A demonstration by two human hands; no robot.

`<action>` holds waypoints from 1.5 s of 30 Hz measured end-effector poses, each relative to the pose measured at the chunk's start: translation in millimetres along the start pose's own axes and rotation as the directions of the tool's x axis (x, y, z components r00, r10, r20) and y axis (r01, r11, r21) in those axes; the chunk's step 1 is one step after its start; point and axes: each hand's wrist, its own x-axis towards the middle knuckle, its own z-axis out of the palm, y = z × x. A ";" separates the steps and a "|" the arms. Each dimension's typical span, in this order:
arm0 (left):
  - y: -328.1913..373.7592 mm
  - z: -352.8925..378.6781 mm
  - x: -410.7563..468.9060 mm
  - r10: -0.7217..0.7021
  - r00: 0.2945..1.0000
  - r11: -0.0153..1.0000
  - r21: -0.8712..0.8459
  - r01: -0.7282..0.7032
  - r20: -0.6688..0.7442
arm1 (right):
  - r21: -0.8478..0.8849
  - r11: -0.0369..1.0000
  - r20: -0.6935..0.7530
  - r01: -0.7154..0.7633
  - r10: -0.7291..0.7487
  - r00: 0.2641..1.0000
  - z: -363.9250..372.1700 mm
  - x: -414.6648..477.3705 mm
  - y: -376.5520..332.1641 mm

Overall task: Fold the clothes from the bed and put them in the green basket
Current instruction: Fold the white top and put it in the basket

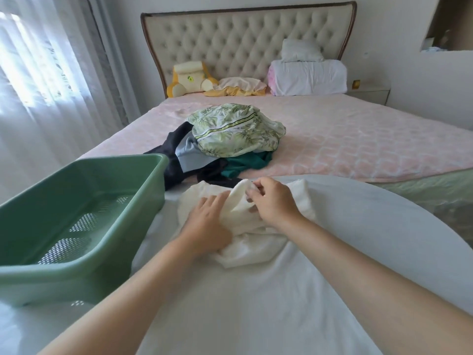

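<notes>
On the near end of the bed [358, 144], over a white sheet [256, 303]:

1. White cloth [245, 249], rumpled, lying on the sheet under both hands.
2. Left hand [207, 221], palm down on the cloth's left part; fingers [215, 201] straight and close together, pressing the fabric.
3. Right hand [271, 201], just beside the left; thumb and fingers curled, pinching a raised fold of the same cloth near its far edge.
4. Green basket [51, 283], perforated floor, standing on the bed to the left of the cloth, near but apart from it.
5. Unfolded pile at mid-bed, beyond the hands: leaf-print garment [235, 129] on top; black garment [174, 147], pale blue piece [188, 152] and dark green garment [243, 166] beneath and around it. The black garment reaches the basket's far corner.
6. Tufted headboard [230, 39]; against it, white pillows [307, 76] at right and a yellow cushion [186, 75] at left.
7. Sheer curtain [38, 73] along the left side.
</notes>
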 end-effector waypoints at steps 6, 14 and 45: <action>11.5 -9.4 14.4 -0.228 0.905 0.932 -0.350 0.096 -0.358 | 0.006 0.998 0.309 0.060 -0.059 0.949 13.0 -12.6 -2.3; -22.2 -12.0 0.8 -0.269 0.920 0.925 0.191 0.330 -0.285 | -0.711 0.672 0.314 0.209 0.038 0.949 -30.9 -10.0 30.9; -26.7 -17.1 45.8 -0.046 0.999 0.962 0.272 0.036 0.028 | -0.773 0.618 0.237 0.144 0.071 0.969 -62.1 51.5 59.5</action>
